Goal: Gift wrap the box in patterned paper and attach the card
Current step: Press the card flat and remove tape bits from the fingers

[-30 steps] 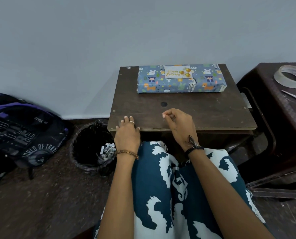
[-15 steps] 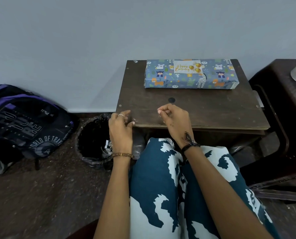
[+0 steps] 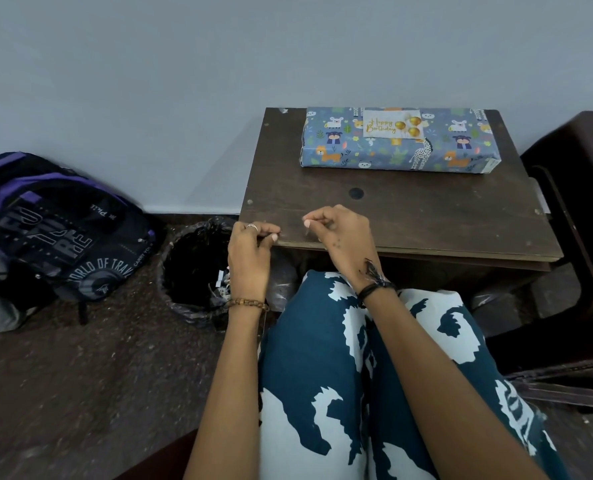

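- Box (image 3: 399, 142) wrapped, card (image 3: 392, 123) stuck on top; sits at far edge of desk (image 3: 426, 216), well apart from both hands
- L hand (image 3: 250, 252) has slid off desk top to near-left corner, fingers curled, pinching smth tiny, can't tell what
- R hand (image 3: 336, 233) stays at near edge, fingers curled, nothing clearly held
- Wrapping looks done; prob just clearing scraps to bin (image 3: 198, 271)

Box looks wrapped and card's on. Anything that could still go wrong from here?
1. The wrapped box sits at the table's far edge by the wall; a knock to the table might shift it.
2. The card lies flat on top, but how firmly it is stuck cannot be seen; it may lift when the box is handled.
3. The left hand is over the bin; whether it pinches a scrap is unclear, and one could miss.
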A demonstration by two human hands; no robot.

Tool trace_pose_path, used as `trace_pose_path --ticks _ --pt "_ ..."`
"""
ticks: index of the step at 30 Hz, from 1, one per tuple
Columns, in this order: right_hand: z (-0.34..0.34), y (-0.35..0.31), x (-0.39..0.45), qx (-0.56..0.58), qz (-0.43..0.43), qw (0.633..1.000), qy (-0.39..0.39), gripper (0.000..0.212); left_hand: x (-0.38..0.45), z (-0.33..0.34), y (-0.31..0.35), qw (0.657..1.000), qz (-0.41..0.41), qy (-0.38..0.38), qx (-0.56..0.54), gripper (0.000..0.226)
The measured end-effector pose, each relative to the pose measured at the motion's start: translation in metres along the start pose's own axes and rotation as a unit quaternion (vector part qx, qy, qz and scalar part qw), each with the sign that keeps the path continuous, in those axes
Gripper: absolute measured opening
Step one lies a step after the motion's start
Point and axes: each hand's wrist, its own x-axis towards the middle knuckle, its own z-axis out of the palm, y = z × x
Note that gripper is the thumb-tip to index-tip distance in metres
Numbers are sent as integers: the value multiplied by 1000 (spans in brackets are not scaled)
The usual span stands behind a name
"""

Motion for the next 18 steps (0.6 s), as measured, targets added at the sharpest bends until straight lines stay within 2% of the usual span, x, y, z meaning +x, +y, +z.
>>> trace_pose_path --ticks 6,12,14,18 --pt "6 -1 2 -24 -17 999 -32 14 1 2 5 1000 6 -6 18 5" --pt "10 0 5 52 0 998 -24 13 -2 -1 17 994 -15 19 -110 9" --pt "8 1 6 58 15 998 -10 12 -2 -2 14 996 -13 43 -81 10" --pt "2 2 8 57 25 998 7 11 0 -1 2 996 17 59 71 13"
